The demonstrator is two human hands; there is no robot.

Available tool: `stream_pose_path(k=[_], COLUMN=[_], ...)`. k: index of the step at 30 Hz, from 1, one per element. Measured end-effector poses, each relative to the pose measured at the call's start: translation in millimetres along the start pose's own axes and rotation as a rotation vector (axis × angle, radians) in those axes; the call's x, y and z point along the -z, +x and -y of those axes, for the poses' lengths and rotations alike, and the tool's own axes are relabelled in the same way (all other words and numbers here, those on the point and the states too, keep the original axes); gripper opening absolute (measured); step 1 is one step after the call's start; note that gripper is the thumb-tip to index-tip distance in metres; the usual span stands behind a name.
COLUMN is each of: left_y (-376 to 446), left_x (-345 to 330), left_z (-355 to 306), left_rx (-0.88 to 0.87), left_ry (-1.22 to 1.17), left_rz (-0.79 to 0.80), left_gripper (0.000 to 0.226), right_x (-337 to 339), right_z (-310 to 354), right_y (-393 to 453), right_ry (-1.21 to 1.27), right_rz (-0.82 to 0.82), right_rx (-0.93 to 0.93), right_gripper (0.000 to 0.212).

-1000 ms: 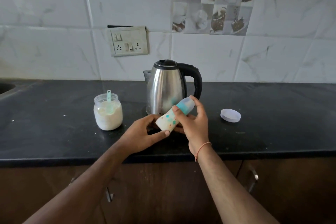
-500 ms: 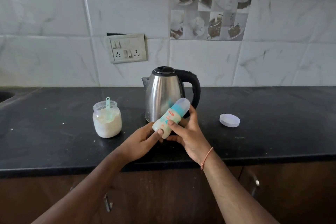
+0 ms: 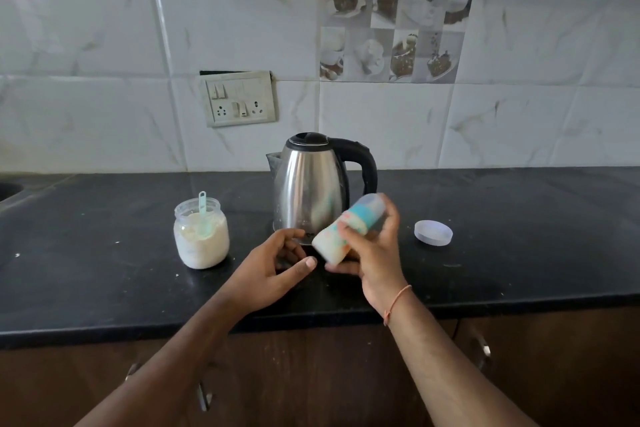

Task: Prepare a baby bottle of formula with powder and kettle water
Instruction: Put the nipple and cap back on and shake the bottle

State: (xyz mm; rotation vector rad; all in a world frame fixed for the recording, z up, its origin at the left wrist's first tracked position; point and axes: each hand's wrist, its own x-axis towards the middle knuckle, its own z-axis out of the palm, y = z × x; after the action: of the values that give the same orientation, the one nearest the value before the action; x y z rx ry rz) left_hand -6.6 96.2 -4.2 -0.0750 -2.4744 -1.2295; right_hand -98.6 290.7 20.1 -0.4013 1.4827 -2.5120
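Gripped around its middle by the right hand (image 3: 372, 246), the baby bottle (image 3: 346, 229) sits just right of frame centre, held above the black counter (image 3: 104, 270) and in front of the steel kettle (image 3: 311, 184). Fingers wrap the far side of the bottle and the thumb crosses its near side; the hold is narrow and closed on the body. The left hand (image 3: 273, 270) lies just beside the bottle's base at lower centre, fingers loosely spread, thumb extended, holding nothing; no contact with the bottle shows.

Handling, as a judgement: the bottle looks like light plastic, fairly stiff, with pale liquid inside that adds some weight and will slosh. Its smooth printed wall may be slippery, so the waist, where the hand now sits, is the sensible place to hold it. The clear cap at the top looks less secure to grasp.

Orientation: the long axis runs diagonally, base toward lower left, capped top toward upper right. The bottle is tilted well off upright and slightly blurred.

Left of centre stands an open jar of powder (image 3: 201, 237) with a scoop (image 3: 202, 210) in it; a white lid (image 3: 433, 233) lies at right.
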Motion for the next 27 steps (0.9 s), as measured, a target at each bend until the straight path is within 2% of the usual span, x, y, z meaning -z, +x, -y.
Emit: stream_pose_path(k=[2, 3, 4, 6, 7, 8, 10, 11, 12, 14, 15, 16, 19, 20, 21, 22, 23, 24, 25, 27], left_y=[0, -1, -1, -1, 0, 1, 1, 0, 0, 0, 1, 2, 2, 2, 2, 2, 2, 2, 3, 2], left_x=[1, 1, 1, -1, -1, 1, 1, 1, 0, -1, -1, 0, 0, -1, -1, -2, -2, -1, 0, -1], left_z=[1, 1, 2, 4, 5, 6, 5, 5, 6, 6, 6, 7, 6, 7, 7, 7, 7, 7, 7, 7], left_rx=[0.013, 0.013, 0.012, 0.007, 0.0, -0.002, 0.006, 0.001, -0.006, -0.006, -0.006, -0.003, 0.003, -0.001, 0.003, 0.01, 0.012, 0.012, 0.017, 0.015], left_ry=[0.008, 0.017, 0.029, 0.042, 0.052, 0.064, 0.069, 0.074, 0.081, 0.088, 0.094, 0.097, 0.091, 0.096, 0.099, 0.1, 0.103, 0.105, 0.098, 0.085], left_rz=[0.004, 0.004, 0.007, 0.01, 0.001, -0.008, -0.003, -0.002, 0.001, 0.017, 0.014, 0.011, 0.018, 0.013, 0.017, 0.02, 0.015, 0.004, 0.003, 0.007], left_gripper=[0.071, 0.073, 0.074, 0.074, 0.075, 0.077, 0.086, 0.089, 0.09, 0.09, 0.089, 0.089, 0.084, 0.082, 0.08, 0.079, 0.078, 0.077, 0.077, 0.078], right_x=[8, 11, 9, 6, 3, 2, 10, 13, 11, 8, 5, 1, 16, 14, 10, 9, 7, 2, 3, 16], right_z=[2, 3, 5, -1, -1, 0, 2, 3, 7, 1, 1, 3, 3, 5, 5, 0, 0, 2, 2, 2], right_y=[9, 11, 8, 2, -1, 1, 10, 14, 12, 5, 0, 3, 17, 17, 13, 11, 9, 11, 11, 20], right_ry=[0.297, 0.372, 0.327, 0.015, -0.047, -0.022, 0.295, 0.38, 0.364, 0.041, -0.01, 0.0, 0.355, 0.362, 0.193, 0.102, 0.065, 0.06, 0.084, 0.32], right_rz=[-0.26, -0.327, -0.287, -0.007, 0.041, -0.012, -0.294, -0.374, -0.332, -0.06, 0.0, -0.039, -0.411, -0.373, -0.254, -0.116, -0.054, -0.075, -0.162, -0.369], right_rx=[0.058, 0.051, 0.03, -0.026, -0.034, -0.01, 0.088, 0.096, 0.076, -0.017, -0.048, -0.036, 0.122, 0.087, 0.052, -0.047, -0.101, -0.1, 0.018, 0.135], right_gripper=[0.076, 0.077, 0.078, 0.077, 0.077, 0.076, 0.074, 0.073, 0.072, 0.071, 0.072, 0.073, 0.081, 0.081, 0.078, 0.074, 0.072, 0.07, 0.07, 0.073])
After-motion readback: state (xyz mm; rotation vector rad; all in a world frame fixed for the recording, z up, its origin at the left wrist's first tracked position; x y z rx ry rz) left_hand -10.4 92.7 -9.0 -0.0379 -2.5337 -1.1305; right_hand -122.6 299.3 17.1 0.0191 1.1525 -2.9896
